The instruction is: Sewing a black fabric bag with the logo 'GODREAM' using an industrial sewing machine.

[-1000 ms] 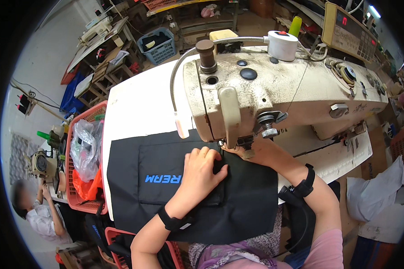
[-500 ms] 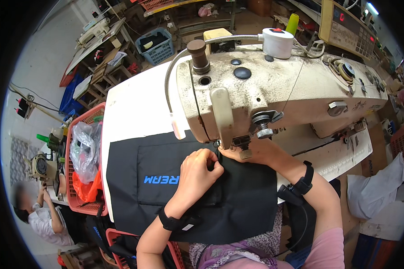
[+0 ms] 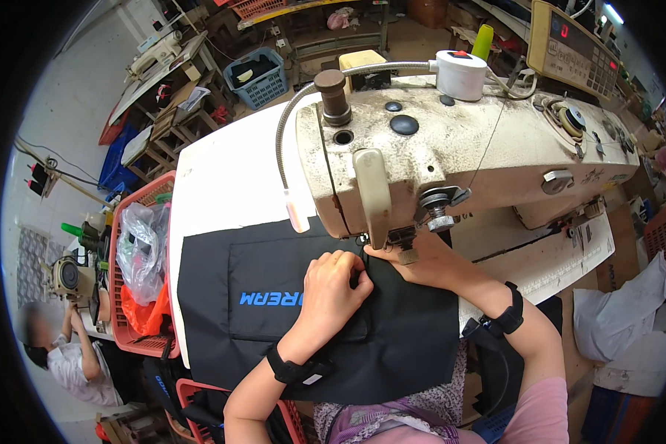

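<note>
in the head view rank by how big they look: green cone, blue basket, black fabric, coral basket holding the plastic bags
Largest to smallest:
1. Black fabric
2. Coral basket
3. Blue basket
4. Green cone

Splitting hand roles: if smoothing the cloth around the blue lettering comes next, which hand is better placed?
Left, likely. The left hand is over the black cloth, close beside the blue lettering. The right hand is farther from it, partly hidden by the sewing machine.
</note>
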Demonstrator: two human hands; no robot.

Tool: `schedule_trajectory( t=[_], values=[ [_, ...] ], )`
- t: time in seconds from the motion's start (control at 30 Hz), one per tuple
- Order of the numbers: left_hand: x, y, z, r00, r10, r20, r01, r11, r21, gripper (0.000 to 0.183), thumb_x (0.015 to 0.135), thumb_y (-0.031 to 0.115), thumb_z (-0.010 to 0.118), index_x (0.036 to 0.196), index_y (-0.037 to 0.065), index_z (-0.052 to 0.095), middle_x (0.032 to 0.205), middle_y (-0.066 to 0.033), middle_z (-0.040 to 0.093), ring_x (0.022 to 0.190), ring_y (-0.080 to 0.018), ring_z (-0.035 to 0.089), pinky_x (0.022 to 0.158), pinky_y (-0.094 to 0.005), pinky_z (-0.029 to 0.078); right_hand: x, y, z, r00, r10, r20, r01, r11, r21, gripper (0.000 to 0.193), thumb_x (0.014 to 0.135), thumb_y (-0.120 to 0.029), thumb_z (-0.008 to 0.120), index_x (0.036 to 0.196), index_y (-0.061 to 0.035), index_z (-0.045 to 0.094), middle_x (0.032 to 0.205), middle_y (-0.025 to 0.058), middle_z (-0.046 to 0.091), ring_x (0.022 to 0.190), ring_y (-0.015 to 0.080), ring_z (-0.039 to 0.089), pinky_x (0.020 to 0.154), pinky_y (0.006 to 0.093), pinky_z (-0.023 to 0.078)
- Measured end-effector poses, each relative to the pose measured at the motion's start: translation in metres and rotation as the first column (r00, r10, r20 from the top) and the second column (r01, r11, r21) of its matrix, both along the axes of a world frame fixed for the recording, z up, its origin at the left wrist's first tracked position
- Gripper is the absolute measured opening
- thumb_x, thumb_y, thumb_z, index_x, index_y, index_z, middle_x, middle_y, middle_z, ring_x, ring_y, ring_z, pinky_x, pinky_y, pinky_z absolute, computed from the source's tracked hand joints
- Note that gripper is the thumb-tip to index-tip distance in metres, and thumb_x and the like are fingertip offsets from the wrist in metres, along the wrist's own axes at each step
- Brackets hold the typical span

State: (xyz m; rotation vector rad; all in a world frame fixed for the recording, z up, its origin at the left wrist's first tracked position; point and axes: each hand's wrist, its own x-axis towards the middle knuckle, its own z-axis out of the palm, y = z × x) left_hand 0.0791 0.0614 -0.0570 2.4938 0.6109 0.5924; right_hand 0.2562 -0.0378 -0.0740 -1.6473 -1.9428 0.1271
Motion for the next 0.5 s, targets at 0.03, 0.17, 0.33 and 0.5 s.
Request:
schedule_trajectory(
  t=[0.03,0.17,0.33,0.5],
  values=[
    [0.0,0.0,0.0,1.0,-0.008,0.007,0.008,1.0,0.015,0.01,0.071,0.008,0.07,0.075,0.004,0.061,0.071,-0.0091,0.06,0.072,-0.0285,0.059,0.069,-0.04,0.046,-0.001,-0.001,0.003,0.999,-0.009,-0.052,0.011,0.999,0.032,0.028,0.073,-0.003,0.062,0.1,-0.0116,0.064,0.094,0.0086,0.062,0.092,0.0285,0.062,0.077,0.0416,0.05],
    [-0.002,0.0,-0.002,1.0,-0.018,0.008,0.017,0.999,0.038,0.011,0.07,0.008,0.07,0.075,0.005,0.061,0.071,-0.0084,0.059,0.072,-0.0275,0.059,0.069,-0.0392,0.045,-0.004,-0.001,0.003,0.993,-0.039,-0.112,0.044,0.998,0.04,0.026,0.074,0.0,0.061,0.097,-0.0122,0.065,0.098,0.009,0.061,0.091,0.029,0.061,0.076,0.0425,0.05],
    [-0.002,-0.001,-0.003,1.0,-0.017,0.019,0.016,0.998,0.053,0.011,0.07,0.007,0.07,0.075,0.005,0.06,0.071,-0.0076,0.059,0.072,-0.0267,0.059,0.068,-0.0386,0.044,-0.004,-0.005,0.009,0.993,0.024,-0.12,-0.014,0.996,0.085,0.016,0.074,-0.002,0.062,0.088,-0.0083,0.066,0.094,0.009,0.061,0.089,0.0298,0.062,0.074,0.0415,0.051],
    [-0.001,-0.001,-0.002,1.0,-0.021,0.018,0.02,0.998,0.063,0.011,0.07,0.007,0.07,0.075,0.005,0.06,0.071,-0.007,0.059,0.072,-0.0264,0.059,0.068,-0.0384,0.044,-0.004,-0.005,0.0,0.978,-0.158,-0.136,0.159,0.987,-0.002,0.01,0.074,-0.007,0.065,0.083,-0.0049,0.065,0.091,0.0098,0.062,0.088,0.0295,0.063,0.073,0.0427,0.051]
  ],
)
